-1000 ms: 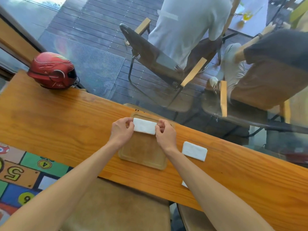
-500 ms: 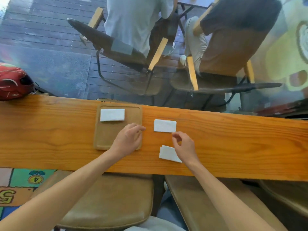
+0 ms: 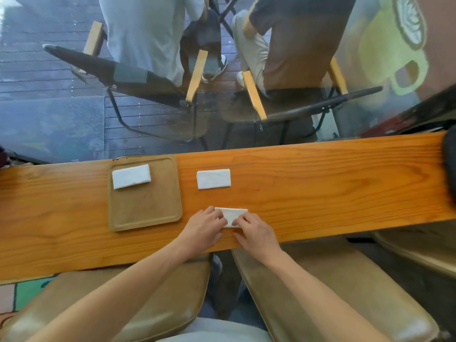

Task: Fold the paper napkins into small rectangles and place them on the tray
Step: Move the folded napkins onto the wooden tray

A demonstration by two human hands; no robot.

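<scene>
While both hands meet at the near edge of the wooden counter (image 3: 320, 183), working one white napkin (image 3: 233, 214) between them. Left hand (image 3: 203, 229) at the napkin's left end, fingers curled, tips pinching the paper. Right hand (image 3: 256, 234) at the lower right corner, fingers bent down onto the sheet, thumb side tucked against the edge; looks like a pinch as well. Knuckles of the two hands nearly touching over the napkin's near half, far edge of the paper showing flat on the wood. Napkin lying just right of the tray's near right corner, not on it. Brown tray (image 3: 145, 208) flat on the counter to the left, rounded corners, shallow rim. One folded napkin (image 3: 131, 176) inside the tray, in the far left part, slightly tilted, a neat rectangle. Second folded napkin (image 3: 214, 178) on bare wood, right of the tray, beyond the hands, apart from both tray and held napkin. Padded stools (image 3: 333, 292) under the near side of the counter. Beyond the glass, two seated people (image 3: 148, 28) on folding chairs (image 3: 138, 80), backs to the counter.
</scene>
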